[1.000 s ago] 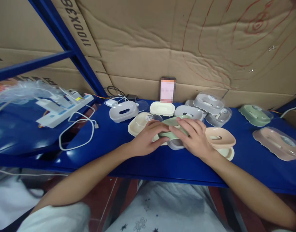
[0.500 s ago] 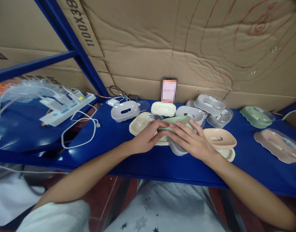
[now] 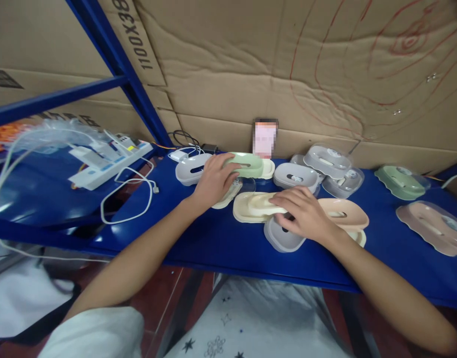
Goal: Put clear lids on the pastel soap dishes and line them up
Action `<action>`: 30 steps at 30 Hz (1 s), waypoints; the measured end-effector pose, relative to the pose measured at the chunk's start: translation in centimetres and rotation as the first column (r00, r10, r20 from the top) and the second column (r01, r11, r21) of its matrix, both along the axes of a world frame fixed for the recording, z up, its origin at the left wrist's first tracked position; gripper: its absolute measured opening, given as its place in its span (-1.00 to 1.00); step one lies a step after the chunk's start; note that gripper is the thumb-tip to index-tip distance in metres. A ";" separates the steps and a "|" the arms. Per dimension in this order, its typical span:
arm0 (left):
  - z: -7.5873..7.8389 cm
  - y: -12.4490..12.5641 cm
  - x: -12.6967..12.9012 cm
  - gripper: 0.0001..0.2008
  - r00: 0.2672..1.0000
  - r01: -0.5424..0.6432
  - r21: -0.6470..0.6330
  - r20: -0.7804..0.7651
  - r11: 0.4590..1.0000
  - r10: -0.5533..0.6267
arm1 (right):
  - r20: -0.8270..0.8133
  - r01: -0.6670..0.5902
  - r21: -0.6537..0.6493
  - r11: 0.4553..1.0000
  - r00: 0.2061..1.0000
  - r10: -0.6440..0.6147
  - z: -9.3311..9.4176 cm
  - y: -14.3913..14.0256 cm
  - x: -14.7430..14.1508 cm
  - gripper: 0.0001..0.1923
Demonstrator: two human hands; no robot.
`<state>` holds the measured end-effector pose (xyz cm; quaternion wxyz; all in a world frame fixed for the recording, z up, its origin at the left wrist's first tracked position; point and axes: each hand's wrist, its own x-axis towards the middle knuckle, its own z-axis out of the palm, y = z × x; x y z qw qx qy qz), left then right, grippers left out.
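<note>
My left hand [image 3: 212, 180] grips a pale green soap-dish tray [image 3: 247, 165] and holds it above the cream dish [image 3: 267, 170] at the back of the blue shelf [image 3: 198, 238]. Fingers of my right hand [image 3: 305, 215] rest on a cream soap-dish base [image 3: 253, 209] and on a clear lid [image 3: 282, 238] just in front of it. A peach dish [image 3: 345, 214] lies right of that hand, touching it.
Grey dishes [image 3: 189, 171] [image 3: 293, 175] and lidded ones [image 3: 327, 159] stand at the back. A green lidded dish [image 3: 398, 179] and a pink one [image 3: 431, 223] sit far right. A power strip [image 3: 109, 161] and white cable [image 3: 127, 199] lie left. Cardboard [image 3: 288, 74] backs the shelf.
My left hand lifted the green tray off the cream base and carried it back and left. My right hand stayed down on the cream base and clear lid.
</note>
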<state>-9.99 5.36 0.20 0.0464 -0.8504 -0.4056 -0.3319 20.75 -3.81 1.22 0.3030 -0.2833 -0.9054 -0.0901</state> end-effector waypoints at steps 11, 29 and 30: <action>1.0 -10.4 4.6 -0.61 0.809 0.587 0.285 -0.250 0.758 -0.533 | -0.106 0.059 -0.020 0.998 0.993 -0.060 -0.2 -0.1 0.2 -0.81; 1.1 -9.4 4.8 -0.84 0.772 0.632 0.045 -0.125 0.774 -0.623 | 0.060 0.260 0.080 0.962 0.962 -0.265 3.2 6.8 -3.1 -0.70; 1.6 -8.6 4.1 -0.84 0.804 0.594 0.041 -0.079 0.804 -0.590 | 0.063 0.284 0.070 0.956 0.955 -0.288 3.2 6.8 -2.1 -0.70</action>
